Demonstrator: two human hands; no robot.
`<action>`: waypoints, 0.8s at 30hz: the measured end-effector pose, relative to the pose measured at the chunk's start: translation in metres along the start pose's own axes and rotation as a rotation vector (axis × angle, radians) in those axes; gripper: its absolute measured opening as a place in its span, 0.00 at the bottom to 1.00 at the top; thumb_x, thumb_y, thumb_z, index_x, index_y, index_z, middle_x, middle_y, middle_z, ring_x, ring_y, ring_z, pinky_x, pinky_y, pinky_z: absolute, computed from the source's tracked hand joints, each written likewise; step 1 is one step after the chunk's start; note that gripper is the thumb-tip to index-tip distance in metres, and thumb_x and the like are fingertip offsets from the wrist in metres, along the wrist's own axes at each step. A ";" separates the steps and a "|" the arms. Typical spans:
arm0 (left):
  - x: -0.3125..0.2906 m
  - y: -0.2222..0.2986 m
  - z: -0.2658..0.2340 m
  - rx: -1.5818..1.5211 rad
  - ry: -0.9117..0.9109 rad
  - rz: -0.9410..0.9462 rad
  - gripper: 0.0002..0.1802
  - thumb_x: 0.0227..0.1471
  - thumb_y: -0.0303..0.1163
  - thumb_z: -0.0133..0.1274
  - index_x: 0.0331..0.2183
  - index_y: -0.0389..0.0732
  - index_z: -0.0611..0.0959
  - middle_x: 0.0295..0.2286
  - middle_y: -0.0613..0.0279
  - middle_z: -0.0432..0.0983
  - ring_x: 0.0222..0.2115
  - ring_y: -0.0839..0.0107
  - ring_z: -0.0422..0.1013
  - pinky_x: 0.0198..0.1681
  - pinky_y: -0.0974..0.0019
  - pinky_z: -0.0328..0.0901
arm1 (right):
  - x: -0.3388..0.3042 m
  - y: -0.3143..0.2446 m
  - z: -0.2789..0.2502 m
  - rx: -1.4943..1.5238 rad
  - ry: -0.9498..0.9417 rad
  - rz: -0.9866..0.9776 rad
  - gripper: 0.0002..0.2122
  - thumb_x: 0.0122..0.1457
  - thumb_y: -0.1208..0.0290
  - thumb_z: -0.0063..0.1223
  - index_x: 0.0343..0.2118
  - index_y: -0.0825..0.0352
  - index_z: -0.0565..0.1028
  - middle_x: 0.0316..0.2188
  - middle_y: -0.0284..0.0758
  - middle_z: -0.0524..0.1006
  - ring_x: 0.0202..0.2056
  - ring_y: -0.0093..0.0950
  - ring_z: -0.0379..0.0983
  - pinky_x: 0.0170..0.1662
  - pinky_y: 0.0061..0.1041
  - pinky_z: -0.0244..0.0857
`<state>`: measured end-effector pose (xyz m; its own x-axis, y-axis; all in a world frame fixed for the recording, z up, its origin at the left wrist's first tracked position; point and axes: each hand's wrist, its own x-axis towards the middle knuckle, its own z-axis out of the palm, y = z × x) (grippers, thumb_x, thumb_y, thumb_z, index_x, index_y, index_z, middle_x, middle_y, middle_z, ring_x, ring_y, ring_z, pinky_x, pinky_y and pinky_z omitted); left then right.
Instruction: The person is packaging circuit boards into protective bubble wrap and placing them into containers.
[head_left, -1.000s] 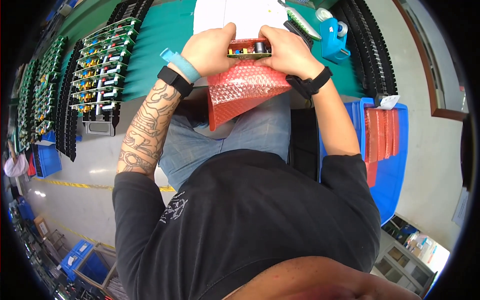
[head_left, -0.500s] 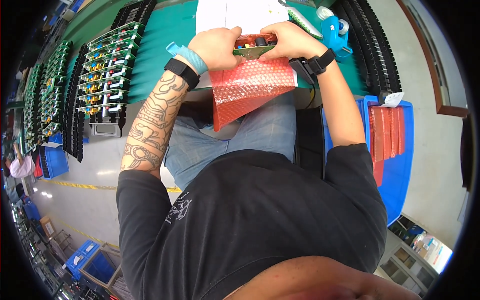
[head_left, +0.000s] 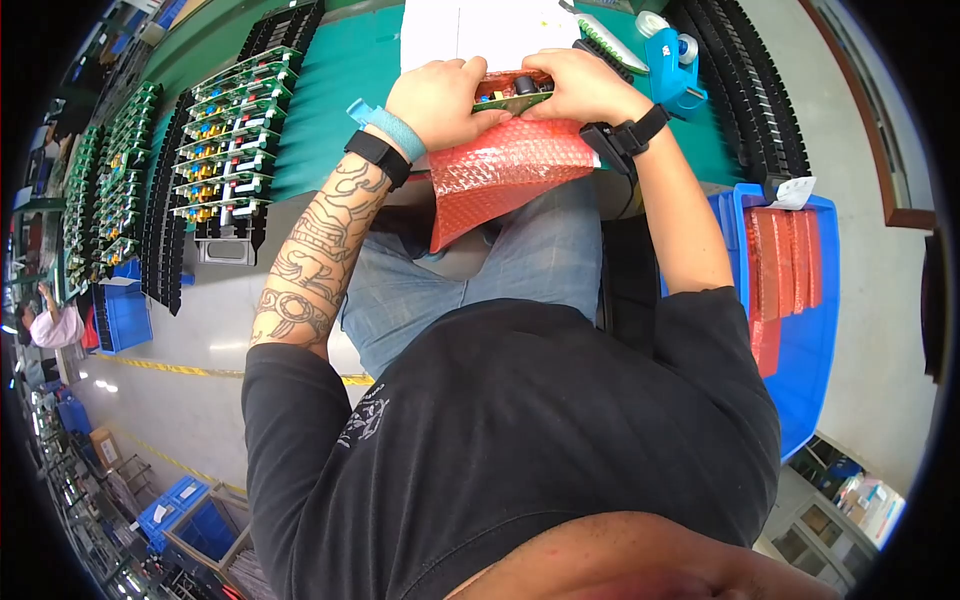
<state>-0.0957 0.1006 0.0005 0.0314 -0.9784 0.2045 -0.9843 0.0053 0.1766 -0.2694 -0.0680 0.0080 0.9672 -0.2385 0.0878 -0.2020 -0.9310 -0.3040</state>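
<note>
Between my two hands sits a green circuit board (head_left: 517, 102) with dark and coloured parts on it. Red bubble wrap (head_left: 510, 160) shows behind the board and hangs down over the table's front edge above my lap. My left hand (head_left: 437, 103) is closed on the board's left end, thumb at the near edge. At the opposite end my right hand (head_left: 583, 88) is closed the same way, its thumb also along the near edge. The fingertips on the far side are partly hidden by the wrap and the board.
White paper (head_left: 485, 30) lies beyond my hands on the green table (head_left: 345, 80). To the left, a black rack (head_left: 232, 150) holds several circuit boards. A blue tape dispenser (head_left: 675, 75) stands at the right. Beside me, a blue bin (head_left: 800, 390) contains red wrapped packs (head_left: 785, 260).
The board now tilts, its right end higher, and less of its front face shows. My hands stay on it. The whole view has shifted slightly.
</note>
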 end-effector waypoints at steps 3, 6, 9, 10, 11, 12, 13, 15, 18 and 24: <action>-0.004 -0.012 -0.003 -0.186 -0.018 -0.002 0.33 0.45 0.52 0.68 0.45 0.38 0.78 0.36 0.49 0.82 0.39 0.53 0.80 0.43 0.53 0.74 | -0.001 -0.003 0.004 -0.014 0.008 0.019 0.24 0.43 0.62 0.70 0.45 0.66 0.79 0.40 0.46 0.81 0.45 0.45 0.78 0.48 0.40 0.73; -0.019 -0.032 -0.020 -0.545 -0.055 -0.014 0.36 0.43 0.47 0.71 0.50 0.38 0.78 0.38 0.49 0.82 0.41 0.55 0.80 0.46 0.55 0.73 | 0.002 -0.004 -0.001 0.000 -0.030 -0.021 0.24 0.45 0.65 0.70 0.45 0.68 0.75 0.39 0.45 0.78 0.44 0.45 0.76 0.47 0.39 0.70; -0.040 -0.034 -0.051 -0.404 -0.005 -0.059 0.40 0.41 0.41 0.74 0.53 0.35 0.77 0.42 0.48 0.81 0.44 0.57 0.79 0.49 0.58 0.72 | -0.002 -0.007 -0.003 -0.029 -0.044 0.019 0.24 0.46 0.64 0.70 0.45 0.68 0.74 0.39 0.44 0.78 0.44 0.45 0.76 0.47 0.40 0.70; -0.040 -0.035 -0.051 -0.395 -0.014 -0.057 0.40 0.41 0.41 0.74 0.53 0.35 0.77 0.42 0.48 0.81 0.44 0.57 0.79 0.49 0.58 0.72 | -0.003 -0.007 -0.004 -0.052 -0.058 0.039 0.24 0.46 0.64 0.70 0.45 0.68 0.74 0.40 0.44 0.78 0.44 0.45 0.76 0.47 0.40 0.70; -0.042 -0.035 -0.050 -0.372 0.034 -0.045 0.38 0.41 0.40 0.73 0.52 0.35 0.78 0.42 0.47 0.80 0.44 0.57 0.78 0.49 0.58 0.72 | -0.003 -0.008 -0.004 -0.042 -0.052 0.035 0.24 0.46 0.64 0.70 0.45 0.68 0.74 0.40 0.44 0.78 0.44 0.45 0.76 0.47 0.40 0.70; -0.044 -0.034 -0.047 -0.351 0.082 -0.031 0.37 0.42 0.40 0.73 0.52 0.35 0.78 0.43 0.46 0.80 0.44 0.56 0.78 0.49 0.58 0.72 | -0.004 -0.009 -0.005 -0.048 -0.055 0.047 0.24 0.46 0.64 0.70 0.45 0.68 0.74 0.40 0.44 0.78 0.44 0.45 0.76 0.48 0.40 0.70; -0.044 -0.032 -0.046 -0.332 0.131 -0.017 0.36 0.42 0.40 0.73 0.51 0.35 0.79 0.44 0.46 0.80 0.44 0.55 0.78 0.49 0.58 0.72 | -0.004 -0.011 -0.006 -0.056 -0.061 0.059 0.24 0.46 0.64 0.70 0.45 0.68 0.74 0.40 0.44 0.78 0.45 0.46 0.76 0.48 0.41 0.70; -0.031 -0.025 -0.040 -0.316 0.084 -0.003 0.35 0.41 0.39 0.72 0.50 0.35 0.80 0.43 0.46 0.80 0.44 0.54 0.78 0.48 0.58 0.72 | -0.003 -0.013 -0.005 -0.062 -0.065 0.073 0.24 0.46 0.64 0.70 0.45 0.68 0.74 0.40 0.44 0.78 0.45 0.46 0.75 0.48 0.41 0.70; -0.010 -0.015 -0.037 -0.310 0.002 0.036 0.32 0.40 0.38 0.71 0.47 0.35 0.81 0.41 0.45 0.80 0.42 0.52 0.78 0.47 0.57 0.72 | -0.003 -0.014 -0.007 -0.056 -0.055 0.058 0.24 0.46 0.66 0.70 0.45 0.68 0.73 0.39 0.44 0.77 0.44 0.46 0.75 0.48 0.39 0.70; 0.000 -0.008 -0.039 -0.147 -0.123 0.020 0.25 0.37 0.37 0.69 0.38 0.35 0.79 0.32 0.49 0.79 0.37 0.48 0.77 0.41 0.52 0.72 | -0.015 -0.008 -0.005 0.308 -0.003 -0.038 0.22 0.45 0.71 0.70 0.42 0.68 0.71 0.37 0.43 0.76 0.42 0.46 0.75 0.48 0.37 0.70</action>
<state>-0.0806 0.1090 0.0366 -0.0185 -0.9956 0.0914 -0.9483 0.0465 0.3140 -0.2830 -0.0588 0.0138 0.9737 -0.2036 0.1022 -0.1096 -0.8118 -0.5735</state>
